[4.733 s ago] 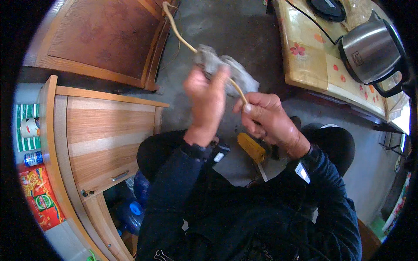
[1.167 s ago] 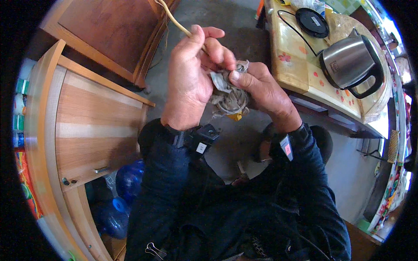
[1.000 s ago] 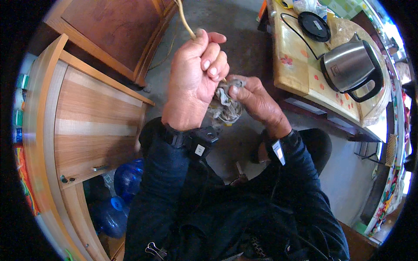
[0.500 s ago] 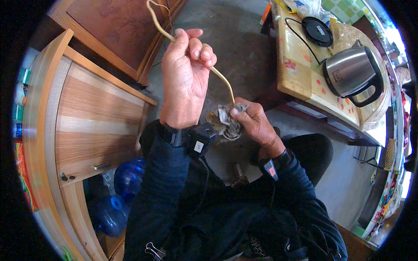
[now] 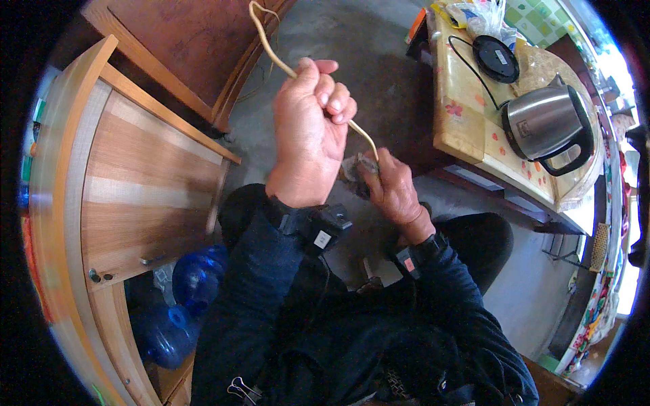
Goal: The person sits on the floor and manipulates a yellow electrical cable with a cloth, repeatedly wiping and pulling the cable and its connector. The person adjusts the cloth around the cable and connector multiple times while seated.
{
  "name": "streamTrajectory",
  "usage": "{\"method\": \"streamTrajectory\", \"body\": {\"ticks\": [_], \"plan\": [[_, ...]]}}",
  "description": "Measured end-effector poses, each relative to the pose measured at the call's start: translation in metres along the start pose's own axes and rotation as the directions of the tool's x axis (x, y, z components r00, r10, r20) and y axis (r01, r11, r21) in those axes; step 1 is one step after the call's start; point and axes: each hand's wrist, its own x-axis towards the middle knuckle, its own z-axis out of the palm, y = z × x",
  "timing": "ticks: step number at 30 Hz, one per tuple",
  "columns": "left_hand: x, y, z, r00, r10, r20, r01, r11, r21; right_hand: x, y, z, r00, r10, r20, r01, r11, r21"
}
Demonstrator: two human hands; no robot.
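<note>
My left hand (image 5: 308, 128), palm up with fingers curled, grips a thin beige cord (image 5: 267, 44) that passes through the fist. Its upper part bends in a loop toward the dark red cabinet. Below the fist the cord runs down to my right hand (image 5: 398, 193), which is pinched closed on a crumpled grey rag (image 5: 354, 177) around the cord. Most of the rag is covered by the fingers and lies partly in shadow. Each wrist wears a black strap with a small box.
To the right, a table (image 5: 474, 139) carries a steel kettle (image 5: 545, 118), its black round base (image 5: 495, 59) with a cable, and plastic bags (image 5: 484, 17). A wooden cabinet (image 5: 149, 183) stands left, with blue water bottles (image 5: 166, 335) below it. A dark red cabinet (image 5: 166, 44) is behind.
My left hand has shifted right and slightly down, nearer my right hand, with the cord. The rag, spread wider before, is now more bunched and hidden by my right fingers.
</note>
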Motion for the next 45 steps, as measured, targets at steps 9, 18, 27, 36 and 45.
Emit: {"method": "streamTrajectory", "body": {"ticks": [9, 18, 27, 36, 45], "plan": [[0.003, -0.001, 0.001, 0.994, 0.075, 0.079, -0.078, 0.996, 0.037, 0.04, -0.034, -0.027, 0.997, 0.082, -0.008, -0.078, 0.97, 0.231], [0.006, 0.003, -0.014, 0.999, 0.001, 0.044, -0.001, 1.0, 0.004, -0.015, 0.008, -0.003, 0.983, 0.129, 0.128, -0.147, 0.98, 0.136], [0.013, -0.008, -0.01, 0.981, 0.05, 0.188, -0.052, 0.999, 0.003, -0.005, -0.015, -0.025, 0.949, 0.214, 0.23, -0.29, 0.879, 0.379], [0.004, -0.029, -0.008, 0.949, -0.057, 0.309, 0.058, 0.998, 0.007, -0.012, -0.025, -0.038, 0.917, 0.285, 0.28, -0.396, 0.74, 0.544], [0.0, -0.023, -0.007, 0.972, -0.014, 0.236, -0.003, 0.997, 0.072, -0.007, 0.002, -0.045, 0.755, 0.655, -0.026, -0.408, 0.5, 0.764]]}}
